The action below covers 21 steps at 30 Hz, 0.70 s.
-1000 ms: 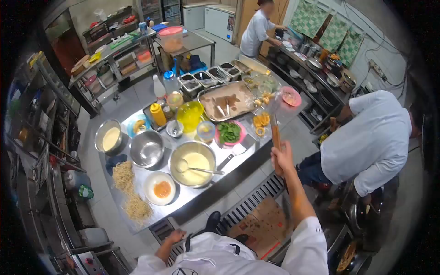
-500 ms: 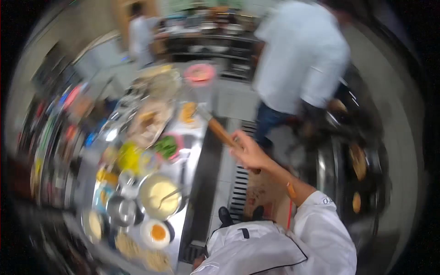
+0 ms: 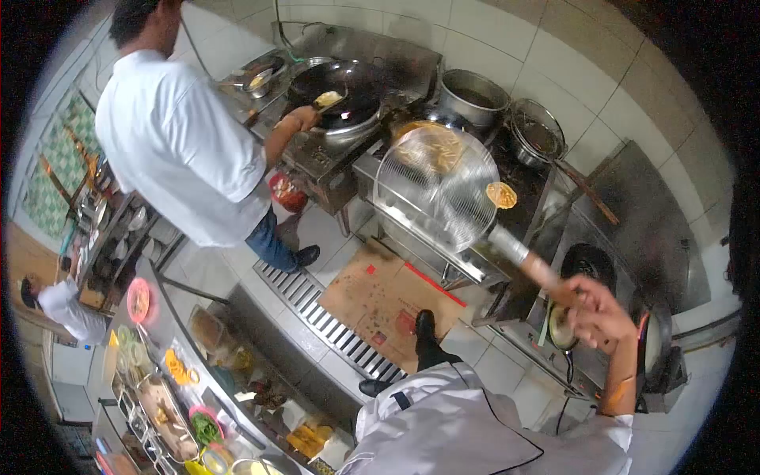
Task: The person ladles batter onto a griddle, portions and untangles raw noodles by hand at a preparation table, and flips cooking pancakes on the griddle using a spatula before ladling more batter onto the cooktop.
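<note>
My right hand (image 3: 595,315) grips the wooden handle of a large round wire skimmer (image 3: 463,207). The mesh hangs over the front of the stove and overlaps a wok (image 3: 412,131) in this view. Pale yellow strips (image 3: 431,152) show through the wires. Beside the mesh's right rim is a flat orange-yellow round piece (image 3: 501,195). Below and right of my hand are dark pans on a lower burner counter, including a black pan (image 3: 590,265). My left hand is out of view.
A co-worker in a white shirt (image 3: 178,150) holds a ladle over a large black wok (image 3: 336,87). Deep metal pots (image 3: 473,95) stand behind the skimmer. Cardboard (image 3: 372,305) and a drain grate (image 3: 328,321) lie on the floor. A steel prep table (image 3: 229,404) runs along the lower left.
My view has swung from the prep table round to the stoves on the right. The skimmer, still in my right hand, has moved from beside the table to over the stove front.
</note>
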{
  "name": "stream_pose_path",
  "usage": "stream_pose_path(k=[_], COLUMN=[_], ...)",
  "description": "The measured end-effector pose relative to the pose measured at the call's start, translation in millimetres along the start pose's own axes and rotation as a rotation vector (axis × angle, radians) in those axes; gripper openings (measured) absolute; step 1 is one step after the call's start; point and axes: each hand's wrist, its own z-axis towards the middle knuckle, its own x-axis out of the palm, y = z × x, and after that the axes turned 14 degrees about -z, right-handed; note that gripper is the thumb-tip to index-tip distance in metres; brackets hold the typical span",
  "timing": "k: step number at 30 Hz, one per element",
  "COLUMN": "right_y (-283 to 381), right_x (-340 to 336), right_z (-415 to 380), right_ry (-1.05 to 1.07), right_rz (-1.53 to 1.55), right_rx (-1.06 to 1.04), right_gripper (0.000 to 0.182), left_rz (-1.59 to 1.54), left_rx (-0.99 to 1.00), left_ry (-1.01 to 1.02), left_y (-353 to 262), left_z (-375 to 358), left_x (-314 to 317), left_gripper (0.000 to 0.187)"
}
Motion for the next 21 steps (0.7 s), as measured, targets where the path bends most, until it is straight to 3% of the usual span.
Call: stream_pose_path(k=[3, 5, 9, 10, 12, 15, 16, 17, 19, 20, 21], right_y=[21.6, 26.3, -11.5, -10.1, -6.0, -26.1, -7.9, -10.6, -17.8, -18.3, -18.6], right_x=[-41.1, -73.5, -149.6, -157.3, -167.5, -182.8, -176.0, -176.1, -176.0, -174.8, -171.1], right_z=[79.6, 161.0, 356.0, 372.6, 403.7, 417.2, 397.9, 393.9, 389.3, 390.3, 391.6], right_ry=[-0.212, -0.236, -0.778, -0.769, -0.684, -0.598, -0.457, -0.449, -0.101, -0.102, -0.016], right_rz=[-0.101, -0.213, -1.038, -1.032, -1.007, -1.015, -0.864, -0.86, -0.34, -0.337, -0.138], right_rx=[-0.087, -0.231, -0.67, -0.671, -0.44, -0.481, -0.321, -0.325, -0.085, -0.081, -0.023], right_gripper=[0.053, 0.058, 0.05, 0.05, 0.05, 0.049, 0.041, 0.041, 0.031, 0.031, 0.027], left_rz=[0.018, 0.023, 0.007, 0.005, -0.011, -0.031, -0.037, -0.038, -0.041, -0.039, -0.036], left_rx=[-0.012, -0.024, -0.061, -0.067, -0.081, -0.096, -0.101, -0.108, -0.115, -0.116, -0.119], left_ry=[0.0, -0.019, -0.066, -0.071, -0.084, -0.106, -0.11, -0.121, -0.119, -0.115, -0.111], left_y=[-21.2, -34.8, -55.8, -60.0, -66.8, -83.5, -88.9, -93.9, -103.8, -109.2, -114.3], left_z=[4.0, -1.9, -13.1, -14.4, -17.7, -13.0, -11.3, -10.1, -1.2, 3.9, 8.9], left_x=[30.8, 54.7, 100.8, 108.9, 126.5, 149.0, 154.5, 158.4, 163.0, 163.0, 162.2], left_gripper=[0.043, 0.043, 0.045, 0.045, 0.045, 0.046, 0.047, 0.047, 0.047, 0.048, 0.048])
